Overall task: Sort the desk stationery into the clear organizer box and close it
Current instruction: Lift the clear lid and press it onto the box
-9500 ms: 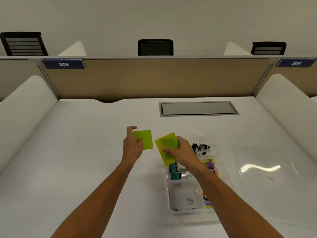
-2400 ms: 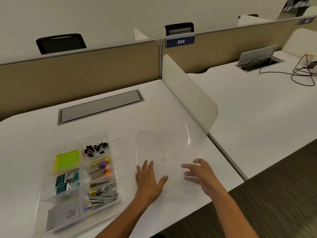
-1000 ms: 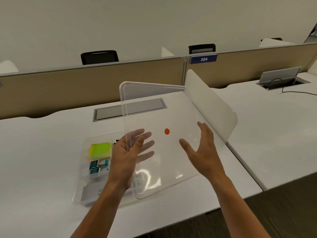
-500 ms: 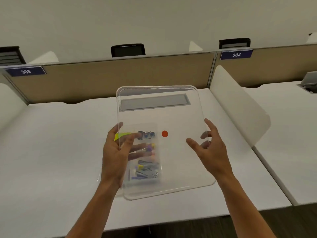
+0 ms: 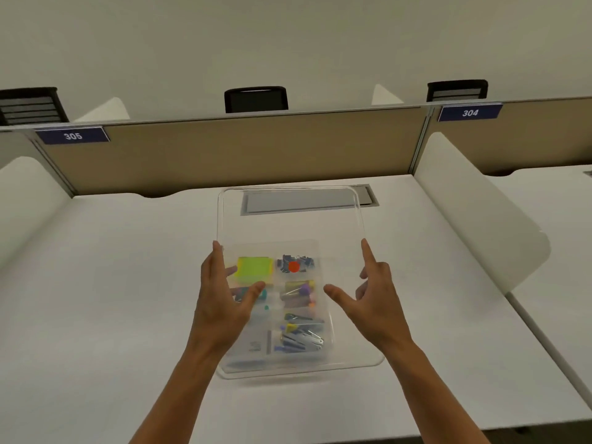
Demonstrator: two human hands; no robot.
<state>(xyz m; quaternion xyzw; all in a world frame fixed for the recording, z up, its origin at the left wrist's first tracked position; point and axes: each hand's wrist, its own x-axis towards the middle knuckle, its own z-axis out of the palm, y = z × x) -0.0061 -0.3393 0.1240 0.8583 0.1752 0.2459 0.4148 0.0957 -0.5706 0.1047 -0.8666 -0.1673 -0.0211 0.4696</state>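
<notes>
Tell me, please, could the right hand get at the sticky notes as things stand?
Probably not: the clear lid, held between the left hand and the right hand, hangs over the organizer, covering the sticky notes.

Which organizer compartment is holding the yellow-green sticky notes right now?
The far-left compartment: the sticky notes sit beside the left hand, left of the black binder clips; nearer compartments hold other small stationery.

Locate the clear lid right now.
In the head view the clear lid is mid-frame, held between the left hand and right hand, above the organizer box on the white desk.
</notes>
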